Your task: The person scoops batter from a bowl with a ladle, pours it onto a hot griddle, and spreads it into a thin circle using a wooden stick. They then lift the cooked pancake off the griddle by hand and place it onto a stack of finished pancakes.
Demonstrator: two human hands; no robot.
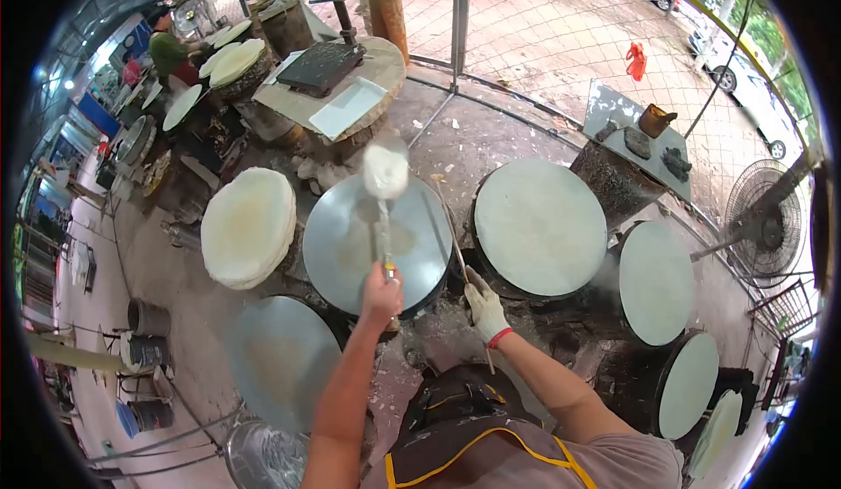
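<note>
My left hand (pixel 382 289) grips the handle of a long ladle (pixel 385 173), whose batter-coated bowl hangs over the far rim of a round grey griddle (pixel 350 252). My right hand (pixel 484 307), in a white glove with a red cuff, holds a thin stick (pixel 448 226) that reaches up between this griddle and the griddle to its right (pixel 539 226), which is covered by a thin pale sheet. A stack of round pale sheets (pixel 249 226) lies left of the middle griddle.
Another grey griddle (pixel 280 357) sits near left. Two more covered griddles (pixel 655 280) (pixel 689 384) stand at right, a fan (pixel 766 217) beyond them. A metal bowl (pixel 263 458) is at the bottom. A person (pixel 168 51) works at far left.
</note>
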